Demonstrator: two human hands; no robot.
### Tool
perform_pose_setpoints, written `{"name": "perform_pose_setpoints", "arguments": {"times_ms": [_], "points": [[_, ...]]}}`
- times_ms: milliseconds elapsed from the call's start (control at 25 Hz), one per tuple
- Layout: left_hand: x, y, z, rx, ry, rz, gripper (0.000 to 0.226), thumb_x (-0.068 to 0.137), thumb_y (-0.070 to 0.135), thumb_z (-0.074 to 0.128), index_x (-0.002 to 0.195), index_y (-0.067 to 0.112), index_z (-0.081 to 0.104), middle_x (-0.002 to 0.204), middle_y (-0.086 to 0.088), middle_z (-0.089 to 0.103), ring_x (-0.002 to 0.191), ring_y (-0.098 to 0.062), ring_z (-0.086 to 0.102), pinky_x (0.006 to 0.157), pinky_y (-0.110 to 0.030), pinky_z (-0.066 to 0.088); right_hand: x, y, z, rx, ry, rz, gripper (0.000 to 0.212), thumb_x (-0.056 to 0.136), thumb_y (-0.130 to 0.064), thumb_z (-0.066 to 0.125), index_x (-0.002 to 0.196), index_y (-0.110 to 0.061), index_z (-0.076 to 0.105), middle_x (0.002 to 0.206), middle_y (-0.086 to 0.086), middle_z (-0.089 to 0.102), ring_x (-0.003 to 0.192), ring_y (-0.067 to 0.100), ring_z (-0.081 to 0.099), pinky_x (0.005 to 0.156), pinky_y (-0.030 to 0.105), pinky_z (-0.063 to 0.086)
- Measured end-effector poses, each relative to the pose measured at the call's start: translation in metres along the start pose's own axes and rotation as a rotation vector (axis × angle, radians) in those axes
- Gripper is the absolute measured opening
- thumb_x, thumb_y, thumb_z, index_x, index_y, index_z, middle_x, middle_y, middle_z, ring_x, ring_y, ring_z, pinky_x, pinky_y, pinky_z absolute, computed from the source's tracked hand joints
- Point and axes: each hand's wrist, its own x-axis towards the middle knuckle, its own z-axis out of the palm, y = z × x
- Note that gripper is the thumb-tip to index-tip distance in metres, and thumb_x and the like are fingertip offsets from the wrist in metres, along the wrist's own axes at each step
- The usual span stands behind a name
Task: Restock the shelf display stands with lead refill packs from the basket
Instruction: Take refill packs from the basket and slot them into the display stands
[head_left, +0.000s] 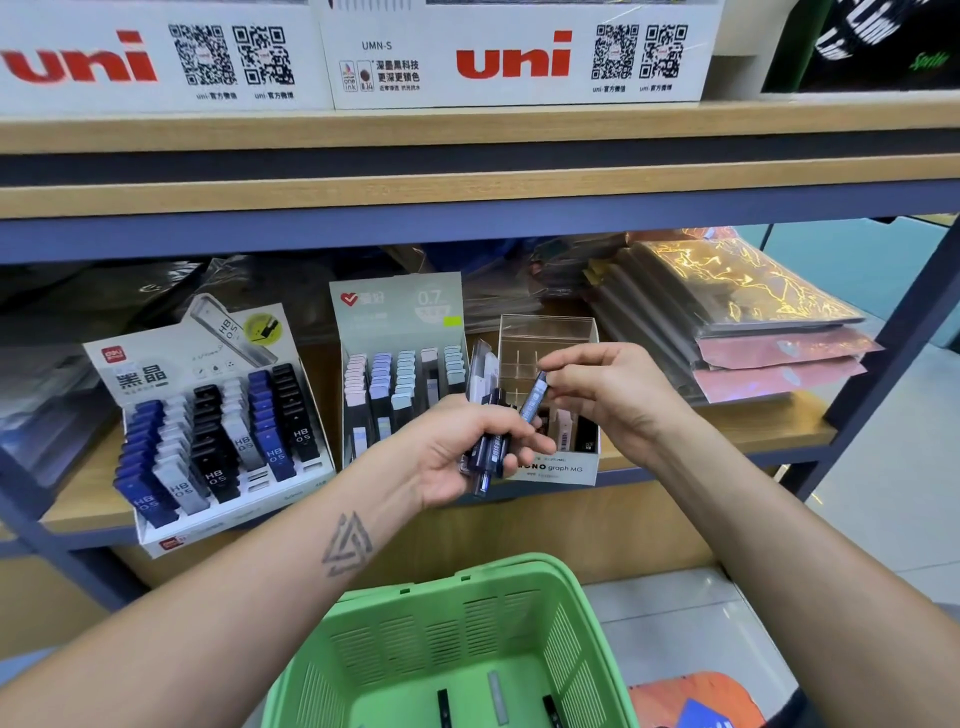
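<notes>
Sorting lead refills in front of the clear stand

Head view: the left hand (457, 457) grips a bunch of refill packs (488, 441); the right hand (602, 395) pinches a single blue pack (533, 397), long axis tilted up-right, just before the clear display stand (545, 332), nearer the right hand.

Three display stands (218, 415), one green basket (571, 623), two hands (457, 457)
</notes>
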Motion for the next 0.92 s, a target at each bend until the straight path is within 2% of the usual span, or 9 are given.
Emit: {"name": "perform_pose_setpoints", "arguments": {"times_ms": [160, 400, 520, 720, 920], "points": [[0.002, 0.001, -0.004, -0.028, 0.044, 0.025, 0.015, 0.090, -0.009, 0.057, 0.105, -0.009, 0.059, 0.089, -0.028, 0.069, 0.048, -0.012, 0.051, 0.037, -0.015, 0.040, 0.002, 0.002, -0.003, -0.008, 0.009, -0.042, 0.017, 0.085, 0.012, 0.067, 0.089, -0.001, 0.076, 0.089, 0.018, 0.073, 0.083, 0.029, 0.071, 0.079, 0.038, 0.062], [0.005, 0.000, -0.005, 0.022, 0.139, 0.112, 0.012, 0.086, -0.008, 0.066, 0.097, -0.010, 0.063, 0.087, -0.028, 0.070, 0.051, -0.014, 0.053, 0.041, -0.017, 0.041, 0.004, 0.003, -0.012, -0.044, -0.062, -0.059, 0.015, 0.087, 0.005, 0.070, 0.094, -0.006, 0.079, 0.096, 0.019, 0.073, 0.088, 0.026, 0.071, 0.081, 0.036, 0.060], [0.005, 0.000, -0.003, 0.070, 0.170, 0.156, 0.010, 0.084, -0.008, 0.069, 0.092, -0.009, 0.064, 0.086, -0.028, 0.070, 0.052, -0.015, 0.054, 0.042, -0.018, 0.041, 0.003, 0.004, -0.014, -0.146, -0.084, -0.083, 0.009, 0.087, -0.002, 0.075, 0.094, -0.008, 0.078, 0.088, 0.014, 0.075, 0.081, 0.023, 0.072, 0.081, 0.038, 0.059], [0.005, -0.001, -0.002, 0.048, 0.190, 0.173, 0.013, 0.085, -0.010, 0.066, 0.097, -0.008, 0.065, 0.088, -0.029, 0.070, 0.053, -0.016, 0.053, 0.042, -0.019, 0.041, 0.005, 0.010, -0.020, -0.243, -0.076, -0.112, 0.030, 0.084, 0.010, 0.071, 0.092, -0.019, 0.080, 0.097, 0.006, 0.077, 0.098, 0.025, 0.073, 0.093, 0.046, 0.058], [0.008, -0.003, -0.002, 0.116, 0.249, 0.223, 0.013, 0.082, -0.016, 0.064, 0.091, -0.006, 0.065, 0.081, -0.026, 0.070, 0.052, -0.017, 0.053, 0.043, -0.021, 0.041, 0.006, 0.010, -0.018, -0.240, -0.093, -0.149, 0.032, 0.084, 0.011, 0.071, 0.098, -0.016, 0.078, 0.102, 0.005, 0.077, 0.101, 0.021, 0.072, 0.094, 0.042, 0.058]]}}
